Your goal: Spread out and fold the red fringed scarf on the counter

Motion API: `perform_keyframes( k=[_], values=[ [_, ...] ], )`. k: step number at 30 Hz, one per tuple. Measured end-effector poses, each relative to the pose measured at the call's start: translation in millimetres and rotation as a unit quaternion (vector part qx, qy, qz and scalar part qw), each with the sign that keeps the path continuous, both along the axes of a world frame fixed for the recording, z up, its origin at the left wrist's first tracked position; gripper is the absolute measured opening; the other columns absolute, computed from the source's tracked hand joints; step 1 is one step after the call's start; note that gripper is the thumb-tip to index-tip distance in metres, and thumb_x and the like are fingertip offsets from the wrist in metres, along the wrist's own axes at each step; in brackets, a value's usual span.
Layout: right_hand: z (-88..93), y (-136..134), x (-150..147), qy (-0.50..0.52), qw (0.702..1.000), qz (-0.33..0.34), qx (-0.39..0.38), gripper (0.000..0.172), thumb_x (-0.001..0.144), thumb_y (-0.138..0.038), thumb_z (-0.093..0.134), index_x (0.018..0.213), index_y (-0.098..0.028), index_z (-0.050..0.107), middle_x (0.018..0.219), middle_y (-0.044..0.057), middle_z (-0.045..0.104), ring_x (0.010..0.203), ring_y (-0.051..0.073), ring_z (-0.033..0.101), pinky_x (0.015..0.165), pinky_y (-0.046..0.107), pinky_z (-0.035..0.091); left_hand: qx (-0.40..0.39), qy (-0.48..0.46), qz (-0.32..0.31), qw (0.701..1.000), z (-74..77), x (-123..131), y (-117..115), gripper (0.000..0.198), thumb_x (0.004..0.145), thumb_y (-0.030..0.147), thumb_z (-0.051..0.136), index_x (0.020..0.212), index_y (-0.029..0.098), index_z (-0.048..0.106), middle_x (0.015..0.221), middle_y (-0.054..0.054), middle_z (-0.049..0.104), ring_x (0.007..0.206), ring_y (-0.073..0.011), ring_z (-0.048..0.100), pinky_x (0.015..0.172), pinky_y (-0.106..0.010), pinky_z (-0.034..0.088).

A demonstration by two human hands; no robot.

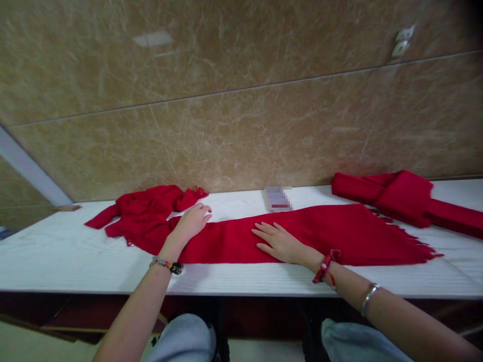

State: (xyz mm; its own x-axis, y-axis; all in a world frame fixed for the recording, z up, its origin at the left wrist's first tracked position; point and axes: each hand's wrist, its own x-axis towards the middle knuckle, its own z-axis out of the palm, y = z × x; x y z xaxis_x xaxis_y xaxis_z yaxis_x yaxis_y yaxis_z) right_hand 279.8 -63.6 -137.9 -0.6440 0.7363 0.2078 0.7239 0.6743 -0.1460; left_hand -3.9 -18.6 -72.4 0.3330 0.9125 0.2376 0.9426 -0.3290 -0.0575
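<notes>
A long red fringed scarf (339, 234) lies spread along the white table (68, 256), its left end bunched up in a heap (145, 213). My left hand (190, 221) rests on the scarf near the bunched part, fingers curled loosely on the cloth's far edge. My right hand (277, 242) lies flat on the middle of the scarf, fingers stretched out and pointing left. Neither hand lifts the cloth.
A second red scarf (403, 198), folded and rolled, lies at the back right of the table. A small blurred box (278, 198) stands against the marble wall. A wall socket (402, 41) sits high on the right. My knees show under the table's front edge.
</notes>
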Motion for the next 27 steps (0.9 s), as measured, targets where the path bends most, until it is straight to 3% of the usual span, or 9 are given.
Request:
perform_keyframes(
  k=[2,5,9,12,16,18,22,24,27],
  values=[
    [-0.8,0,0,-0.001,1.0,-0.001,0.005,0.049,0.089,-0.044,0.029,0.131,-0.02,0.038,0.138,0.009,0.034,0.127,0.025,0.027,0.101,0.049,0.022,-0.05,-0.013,-0.056,0.997,-7.7,13,0,0.026,0.085,0.022,0.042,0.106,0.013,0.055,0.109,-0.01,0.057,0.101,-0.0186,0.052,0.089,-0.029,0.038],
    [-1.7,-1,-1,0.014,1.0,0.001,0.014,0.046,0.089,-0.041,0.033,0.128,-0.019,0.042,0.135,0.01,0.039,0.125,0.024,0.031,0.101,0.048,0.024,-0.1,-0.018,-0.077,0.992,-12.6,27,-1,0.027,0.079,0.017,0.049,0.105,0.013,0.056,0.102,-0.008,0.061,0.095,-0.0175,0.055,0.086,-0.026,0.04],
    [0.4,3,-3,0.072,0.996,-0.018,0.054,0.038,0.087,-0.029,0.04,0.121,-0.015,0.05,0.127,0.011,0.048,0.12,0.022,0.039,0.101,0.043,0.027,-0.053,0.026,-0.125,0.99,-4.8,43,-15,0.025,0.072,0.006,0.049,0.092,0.016,0.061,0.091,-0.006,0.063,0.086,-0.0178,0.057,0.08,-0.027,0.042],
    [2.4,9,-3,0.116,0.986,-0.067,0.101,0.042,0.083,-0.019,0.044,0.123,-0.01,0.045,0.128,0.014,0.047,0.119,0.022,0.039,0.101,0.04,0.029,-0.031,0.085,-0.18,0.979,0.1,52,-32,0.026,0.073,0.003,0.044,0.086,0.017,0.062,0.088,-0.006,0.063,0.084,-0.0181,0.057,0.079,-0.03,0.041],
    [0.7,13,-2,0.091,0.984,-0.087,0.123,0.044,0.079,-0.012,0.046,0.123,-0.01,0.045,0.12,0.014,0.052,0.115,0.024,0.042,0.101,0.044,0.028,-0.132,0.082,-0.245,0.957,0.7,54,-42,0.02,0.081,0.013,0.044,0.087,0.018,0.062,0.09,-0.005,0.063,0.084,-0.0154,0.058,0.078,-0.025,0.042],
    [-0.4,12,-2,0.069,0.987,-0.074,0.122,0.038,0.08,-0.01,0.045,0.117,-0.011,0.051,0.109,0.012,0.059,0.106,0.023,0.049,0.1,0.043,0.028,-0.143,0.077,-0.23,0.959,1.6,53,-40,0.024,0.084,0.014,0.04,0.089,0.018,0.063,0.094,-0.005,0.064,0.089,-0.015,0.057,0.083,-0.025,0.041],
    [-0.2,9,-3,0.044,0.99,-0.056,0.12,0.026,0.082,-0.01,0.044,0.098,-0.014,0.064,0.091,0.009,0.063,0.09,0.02,0.054,0.096,0.04,0.032,-0.097,0.077,-0.112,0.986,0.1,57,-34,0.021,0.083,0.014,0.043,0.088,0.017,0.063,0.095,-0.008,0.064,0.09,-0.0184,0.058,0.081,-0.029,0.041],
    [0.4,8,-4,0.051,0.989,-0.058,0.129,0.026,0.081,-0.009,0.044,0.097,-0.014,0.064,0.092,0.009,0.062,0.092,0.02,0.053,0.095,0.039,0.034,-0.101,0.054,-0.071,0.991,-4.8,63,-31,0.015,0.08,0.02,0.05,0.085,0.016,0.064,0.09,-0.01,0.064,0.086,-0.021,0.059,0.077,-0.03,0.043],
    [1.0,6,-4,0.068,0.985,-0.061,0.144,0.029,0.08,-0.008,0.043,0.103,-0.012,0.061,0.101,0.012,0.059,0.1,0.021,0.05,0.093,0.037,0.036,-0.126,-0.009,-0.057,0.99,-14.8,74,-24,0.013,0.075,0.023,0.057,0.084,0.016,0.064,0.087,-0.008,0.065,0.083,-0.0205,0.059,0.073,-0.028,0.043]
  ],
)
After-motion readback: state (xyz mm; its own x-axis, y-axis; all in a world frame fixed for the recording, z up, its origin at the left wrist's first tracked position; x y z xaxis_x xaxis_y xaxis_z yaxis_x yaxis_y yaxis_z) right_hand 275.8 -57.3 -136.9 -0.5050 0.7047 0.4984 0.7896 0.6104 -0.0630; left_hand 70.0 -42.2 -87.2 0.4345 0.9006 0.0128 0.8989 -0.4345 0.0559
